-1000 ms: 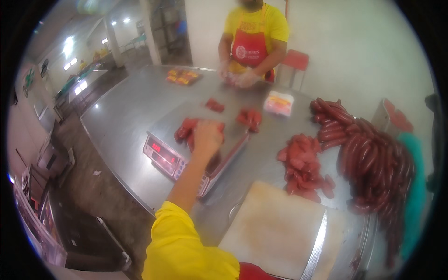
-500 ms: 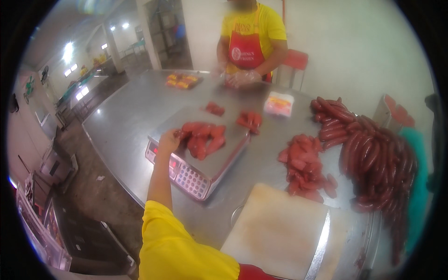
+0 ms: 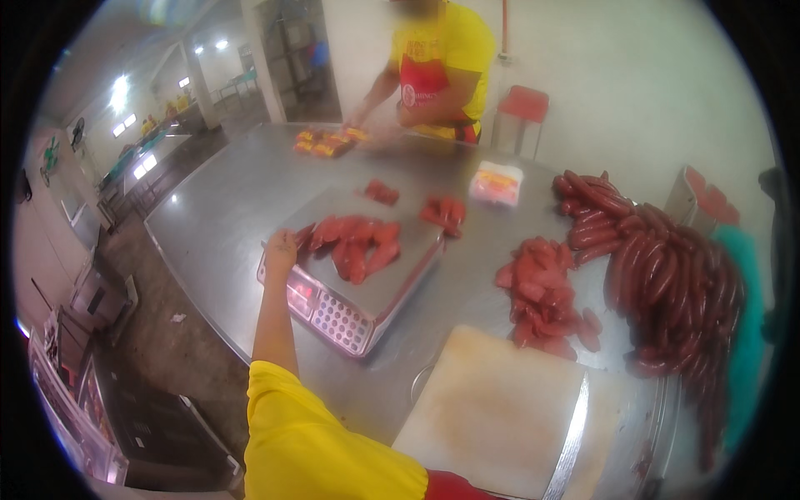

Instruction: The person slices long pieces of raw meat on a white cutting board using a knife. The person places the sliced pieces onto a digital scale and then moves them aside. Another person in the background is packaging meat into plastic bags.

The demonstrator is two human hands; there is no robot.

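My left hand is curled at the far-left corner of a silver digital scale, just left of red sausage pieces on its pan; what its fingers hold is hidden. Two smaller piles lie toward the pan's back. Right of the scale lie a loose heap of red cut pieces and a large mound of dark red sausages. A stained white cutting board is near me, with a long metal blade or strip on it. My right hand is out of view.
Across the steel table, a co-worker in yellow and red reaches toward several yellow-red packs. A white pack lies nearby. A red stool stands behind. Teal cloth or netting edges the right side.
My left hand has moved from atop the sausage pieces leftward to the scale's corner, uncovering the pieces. The co-worker's hands have shifted left toward the yellow-red packs.
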